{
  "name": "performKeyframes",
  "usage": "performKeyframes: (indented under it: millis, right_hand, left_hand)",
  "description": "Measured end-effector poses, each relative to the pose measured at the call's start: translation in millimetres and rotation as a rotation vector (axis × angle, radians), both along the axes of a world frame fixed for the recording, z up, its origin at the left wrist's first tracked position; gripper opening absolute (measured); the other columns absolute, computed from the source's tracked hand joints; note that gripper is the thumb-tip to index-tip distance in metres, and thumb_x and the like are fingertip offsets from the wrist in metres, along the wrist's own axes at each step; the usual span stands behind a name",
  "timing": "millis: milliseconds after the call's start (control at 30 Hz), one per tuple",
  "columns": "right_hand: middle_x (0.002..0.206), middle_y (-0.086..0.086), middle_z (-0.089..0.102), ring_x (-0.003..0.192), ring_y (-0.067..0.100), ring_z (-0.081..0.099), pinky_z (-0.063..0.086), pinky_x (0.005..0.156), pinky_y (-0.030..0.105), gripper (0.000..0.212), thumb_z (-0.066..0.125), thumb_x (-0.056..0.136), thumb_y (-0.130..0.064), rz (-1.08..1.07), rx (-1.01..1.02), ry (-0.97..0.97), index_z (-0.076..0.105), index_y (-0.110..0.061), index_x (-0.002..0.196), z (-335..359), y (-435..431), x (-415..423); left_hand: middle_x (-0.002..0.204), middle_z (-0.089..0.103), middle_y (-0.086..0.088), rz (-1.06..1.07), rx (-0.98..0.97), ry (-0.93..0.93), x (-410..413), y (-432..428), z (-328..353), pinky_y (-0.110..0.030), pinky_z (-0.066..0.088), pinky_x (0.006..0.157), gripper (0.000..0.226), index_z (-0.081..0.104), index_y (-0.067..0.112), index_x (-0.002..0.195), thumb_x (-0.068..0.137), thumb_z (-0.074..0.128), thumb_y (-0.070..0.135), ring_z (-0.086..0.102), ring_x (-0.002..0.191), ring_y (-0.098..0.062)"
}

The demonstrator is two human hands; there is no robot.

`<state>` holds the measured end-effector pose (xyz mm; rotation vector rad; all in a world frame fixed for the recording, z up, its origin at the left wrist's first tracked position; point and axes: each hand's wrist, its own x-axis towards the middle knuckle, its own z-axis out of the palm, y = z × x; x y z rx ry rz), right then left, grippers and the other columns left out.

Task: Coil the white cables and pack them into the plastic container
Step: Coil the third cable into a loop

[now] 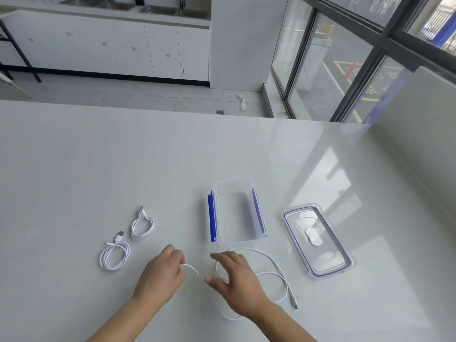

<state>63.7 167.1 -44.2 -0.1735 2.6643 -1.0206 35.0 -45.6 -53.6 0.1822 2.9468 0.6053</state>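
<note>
A loose white cable [276, 267] sprawls on the white table just in front of the clear plastic container [259, 213], which stands open with blue side clips and nothing inside. My left hand [161, 275] pinches one stretch of this cable. My right hand [234, 277] has thumb and fingers spread over the same cable, touching it near a small loop. The cable's plug end [294, 303] lies to the right of my right wrist. Two coiled white cables rest to the left: one [142, 224] farther away, one [114, 255] nearer.
The container's clear lid [318, 240] lies flat to the right of the container. The table's far edge [172, 108] gives way to a tiled floor, with white cabinets behind and a window wall at the right.
</note>
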Motion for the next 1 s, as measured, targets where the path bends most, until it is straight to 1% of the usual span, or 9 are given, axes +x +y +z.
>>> performKeyframes:
  millis: [67, 167, 233, 333, 467, 600, 767, 900, 1000]
  right_hand:
    - [0.133, -0.005, 0.061, 0.12, 0.017, 0.053, 0.043, 0.103, 0.028, 0.058, 0.058, 0.095, -0.054, 0.112, 0.008, -0.006, 0.05, -0.026, 0.145, 8, -11, 0]
    - [0.098, 0.005, 0.075, 0.093, 0.028, 0.068, 0.053, 0.085, 0.035, 0.032, 0.058, 0.099, -0.035, 0.041, -0.074, -0.026, 0.06, -0.02, 0.127, 21, -20, -3]
    - [0.078, 0.004, 0.07, 0.077, 0.028, 0.069, 0.055, 0.077, 0.037, 0.018, 0.056, 0.101, -0.026, -0.099, -0.136, -0.003, 0.066, -0.018, 0.114, 32, -15, -8]
    - [0.063, -0.003, 0.06, 0.064, 0.021, 0.065, 0.055, 0.071, 0.041, 0.011, 0.057, 0.101, -0.02, -0.177, -0.225, 0.037, 0.067, -0.018, 0.103, 54, 3, -17]
    - [0.071, -0.01, 0.064, 0.066, 0.013, 0.064, 0.055, 0.069, 0.035, 0.016, 0.057, 0.1, -0.02, -0.057, -0.158, 0.162, 0.072, -0.026, 0.104, 87, 19, -32]
    - [0.067, -0.02, 0.062, 0.057, 0.007, 0.059, 0.057, 0.065, 0.034, 0.016, 0.061, 0.099, -0.018, -0.074, -0.232, 0.203, 0.074, -0.026, 0.101, 98, 25, -43]
    - [0.075, 0.001, 0.065, 0.047, 0.008, 0.054, 0.052, 0.052, 0.027, 0.012, 0.065, 0.098, -0.032, -0.164, -0.363, 0.166, 0.07, -0.032, 0.087, 90, 25, -37]
    - [0.065, -0.005, 0.061, 0.049, 0.009, 0.054, 0.049, 0.054, 0.028, 0.019, 0.057, 0.103, -0.028, -0.171, -0.398, 0.113, 0.072, -0.037, 0.094, 74, 21, -17]
    - [0.063, -0.01, 0.061, 0.05, 0.006, 0.053, 0.047, 0.057, 0.025, 0.024, 0.058, 0.102, -0.024, -0.174, -0.395, 0.097, 0.072, -0.042, 0.095, 65, 15, 0]
  left_hand:
    - [0.086, 0.057, 0.002, 0.029, 0.132, 0.021, -1, 11, 11, -0.038, 0.05, 0.06, 0.01, 0.064, 0.014, 0.083, 0.078, 0.062, 0.005, 0.06, 0.065, -0.024]
    - [0.089, 0.057, 0.005, 0.068, 0.282, 0.03, -5, 24, 30, -0.032, 0.051, 0.066, 0.014, 0.065, 0.016, 0.085, 0.08, 0.064, 0.003, 0.061, 0.071, -0.018]
    - [0.092, 0.059, 0.006, 0.102, 0.391, -0.016, -6, 26, 39, -0.019, 0.048, 0.067, 0.019, 0.067, 0.02, 0.091, 0.085, 0.065, 0.002, 0.062, 0.075, -0.01]
    - [0.083, 0.067, 0.003, 0.189, 0.735, -0.331, -6, 25, 55, -0.025, 0.052, 0.063, 0.014, 0.073, 0.021, 0.101, 0.097, 0.062, 0.014, 0.064, 0.067, -0.014]
    - [0.079, 0.067, -0.016, 0.158, 1.218, -0.743, -7, 22, 83, -0.037, 0.056, 0.064, 0.027, 0.073, 0.001, 0.106, 0.102, 0.051, 0.015, 0.064, 0.066, -0.027]
    - [0.08, 0.067, -0.019, 0.082, 1.445, -0.908, -6, 28, 106, -0.039, 0.056, 0.063, 0.028, 0.071, -0.003, 0.106, 0.094, 0.06, 0.019, 0.065, 0.064, -0.031]
    - [0.085, 0.075, -0.015, 0.048, 1.741, -0.899, -4, 35, 119, -0.039, 0.059, 0.068, 0.022, 0.075, 0.005, 0.097, 0.091, 0.061, 0.021, 0.073, 0.073, -0.03]
    - [0.099, 0.078, -0.016, 0.15, 2.029, -0.716, -6, 40, 127, -0.04, 0.06, 0.083, 0.03, 0.077, 0.007, 0.093, 0.096, 0.05, 0.017, 0.075, 0.099, -0.032]
    - [0.11, 0.076, -0.015, 0.188, 2.106, -0.559, -10, 42, 133, -0.04, 0.059, 0.087, 0.029, 0.077, 0.008, 0.096, 0.096, 0.05, 0.017, 0.069, 0.114, -0.033]
